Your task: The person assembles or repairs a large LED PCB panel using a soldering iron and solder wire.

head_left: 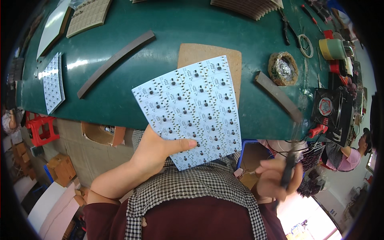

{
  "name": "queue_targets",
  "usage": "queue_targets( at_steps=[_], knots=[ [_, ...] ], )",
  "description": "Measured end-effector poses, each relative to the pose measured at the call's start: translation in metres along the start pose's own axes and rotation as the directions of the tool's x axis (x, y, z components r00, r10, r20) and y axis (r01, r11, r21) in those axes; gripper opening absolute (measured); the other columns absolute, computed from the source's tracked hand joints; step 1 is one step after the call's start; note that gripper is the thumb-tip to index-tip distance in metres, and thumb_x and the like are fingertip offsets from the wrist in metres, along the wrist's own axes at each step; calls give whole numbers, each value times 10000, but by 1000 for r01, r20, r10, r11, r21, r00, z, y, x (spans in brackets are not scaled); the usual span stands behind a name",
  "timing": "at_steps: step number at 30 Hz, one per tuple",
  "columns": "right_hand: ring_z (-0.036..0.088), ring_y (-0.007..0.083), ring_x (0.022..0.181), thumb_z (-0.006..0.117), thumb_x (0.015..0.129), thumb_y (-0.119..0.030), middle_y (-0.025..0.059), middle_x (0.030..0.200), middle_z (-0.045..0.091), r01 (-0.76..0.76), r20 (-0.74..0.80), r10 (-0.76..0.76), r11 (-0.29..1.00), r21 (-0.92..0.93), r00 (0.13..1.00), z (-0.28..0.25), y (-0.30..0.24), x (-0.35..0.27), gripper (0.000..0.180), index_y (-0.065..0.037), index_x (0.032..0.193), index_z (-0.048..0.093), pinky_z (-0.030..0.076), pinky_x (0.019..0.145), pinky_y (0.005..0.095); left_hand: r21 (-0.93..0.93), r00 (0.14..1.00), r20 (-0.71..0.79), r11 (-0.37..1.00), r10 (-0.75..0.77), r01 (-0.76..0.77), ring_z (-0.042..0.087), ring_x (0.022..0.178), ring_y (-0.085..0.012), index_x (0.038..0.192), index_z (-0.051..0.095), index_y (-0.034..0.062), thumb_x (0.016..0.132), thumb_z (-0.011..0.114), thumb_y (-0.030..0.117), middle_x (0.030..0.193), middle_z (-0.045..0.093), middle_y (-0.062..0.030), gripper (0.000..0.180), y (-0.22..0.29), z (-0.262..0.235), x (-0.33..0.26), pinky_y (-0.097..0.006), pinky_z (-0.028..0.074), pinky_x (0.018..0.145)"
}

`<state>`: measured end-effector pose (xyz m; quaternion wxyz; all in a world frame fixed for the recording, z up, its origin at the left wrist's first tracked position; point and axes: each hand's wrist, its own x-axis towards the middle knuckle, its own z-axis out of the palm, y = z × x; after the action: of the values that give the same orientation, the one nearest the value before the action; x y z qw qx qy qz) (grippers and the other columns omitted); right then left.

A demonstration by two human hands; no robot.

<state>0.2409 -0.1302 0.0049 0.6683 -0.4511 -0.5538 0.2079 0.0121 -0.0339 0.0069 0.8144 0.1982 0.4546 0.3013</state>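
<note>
A white circuit board panel [192, 108] with rows of small black round parts is tilted in front of me. My left hand [164, 146] grips its lower left edge, with the thumb lying over the top face and the other fingers hidden beneath. Apart from the panel, at the lower right, my right hand [278, 178] is closed around a slim dark-handled tool [287, 172]. Motion smears the tool, so its exact kind is unclear. Behind the panel, a brown board [200, 52] lies on the green table [168, 24].
Dark bars [116, 64] flank the board. A smaller white panel [53, 84] lies left. On the right are an octagonal dish of shiny metal [283, 69], a tape roll [305, 45], a black fan [326, 107] and a red-handled tool [318, 131]. A person [348, 156] sits far right.
</note>
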Motion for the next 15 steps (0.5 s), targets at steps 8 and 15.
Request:
queue_targets(
  at_steps=[8,15],
  knots=[
    [667,187,699,690,695,108,106,878,691,-120,276,221,933,-340,935,23,25,26,333,-35,987,616,517,624,247,621,802,482,508,353,-597,495,746,-86,1145,609,31,747,661,70,1076,682,-17,403,25,-1,-6,-215,422,689],
    [663,227,685,682,685,103,116,828,683,-49,341,190,923,-381,921,22,32,24,292,-40,930,617,511,599,266,583,757,497,482,424,-654,481,669,-106,1075,623,16,772,655,33,1029,693,-72,305,14,-7,0,-211,386,635]
  ],
)
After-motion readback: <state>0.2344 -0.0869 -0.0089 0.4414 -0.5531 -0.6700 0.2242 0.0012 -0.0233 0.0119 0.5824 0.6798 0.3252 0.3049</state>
